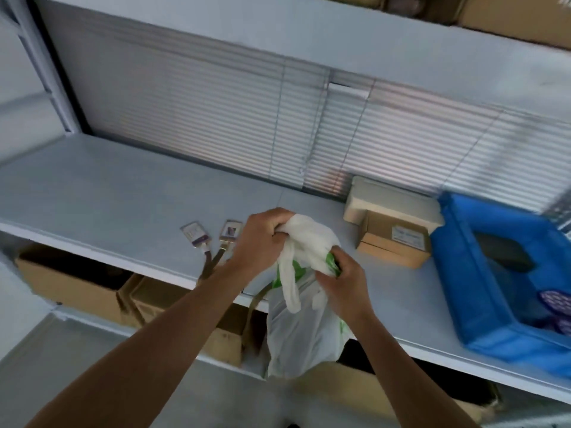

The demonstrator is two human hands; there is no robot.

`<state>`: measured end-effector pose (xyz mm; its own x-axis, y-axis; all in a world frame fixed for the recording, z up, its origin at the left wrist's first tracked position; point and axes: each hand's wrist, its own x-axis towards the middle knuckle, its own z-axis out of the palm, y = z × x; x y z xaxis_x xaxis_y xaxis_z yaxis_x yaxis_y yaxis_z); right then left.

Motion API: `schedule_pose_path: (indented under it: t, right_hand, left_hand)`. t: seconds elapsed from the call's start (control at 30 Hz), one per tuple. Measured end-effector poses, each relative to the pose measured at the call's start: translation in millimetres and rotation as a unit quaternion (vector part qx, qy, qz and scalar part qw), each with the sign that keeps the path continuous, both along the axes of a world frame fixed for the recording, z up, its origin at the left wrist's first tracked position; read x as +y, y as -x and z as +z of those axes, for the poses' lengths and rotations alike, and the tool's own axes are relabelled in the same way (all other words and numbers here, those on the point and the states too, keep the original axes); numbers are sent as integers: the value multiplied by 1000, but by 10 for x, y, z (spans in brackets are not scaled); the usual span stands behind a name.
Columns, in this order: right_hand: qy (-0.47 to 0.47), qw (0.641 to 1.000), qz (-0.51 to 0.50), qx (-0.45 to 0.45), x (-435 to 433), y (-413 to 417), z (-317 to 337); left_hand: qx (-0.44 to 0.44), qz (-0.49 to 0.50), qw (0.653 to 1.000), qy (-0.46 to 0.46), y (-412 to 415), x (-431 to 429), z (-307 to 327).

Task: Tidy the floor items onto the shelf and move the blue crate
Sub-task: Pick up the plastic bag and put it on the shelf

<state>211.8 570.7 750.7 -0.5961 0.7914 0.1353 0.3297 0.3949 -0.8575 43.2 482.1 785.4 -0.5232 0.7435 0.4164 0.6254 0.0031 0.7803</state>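
Observation:
A white plastic bag (301, 332) with green print hangs over the front edge of the grey shelf (129, 193). My left hand (262, 239) grips its bunched top. My right hand (343, 282) clutches the bag's upper right side, close beside the left. The blue crate (482, 285) stands on the same shelf at the right, with a dark object and a patterned item inside it. Two badge holders (213, 239) with lanyards lie on the shelf just left of my left hand.
A small cardboard box (394, 242) and a beige flat box (392, 200) behind it sit between the bag and the crate. Closed blinds (247, 125) back the shelf. Cardboard boxes (74, 285) fill the lower shelf. More boxes rest on the upper shelf (509, 20).

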Motion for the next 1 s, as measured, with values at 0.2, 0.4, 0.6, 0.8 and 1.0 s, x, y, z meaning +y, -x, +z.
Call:
schedule_pose_path:
  t: [0.2, 0.4, 0.6, 0.8, 1.0]
  right_hand:
    - [8, 1000, 1, -3, 1039, 231, 148]
    - [-4, 1000, 5, 22, 1685, 879, 303]
    - [-40, 995, -90, 21, 2032, 1485, 91]
    - [-29, 994, -98, -50, 2068, 1647, -422]
    - [-27, 979, 19, -200, 2154, 1436, -739]
  left_hand:
    - [-90, 44, 995, -22, 84, 960, 183]
    - [-36, 23, 999, -5, 641, 1617, 256]
    - [32, 17, 998, 42, 1131, 2091, 185]
    - [46, -25, 990, 133, 1470, 2158, -613]
    - [89, 15, 967, 237, 1444, 1925, -1353]
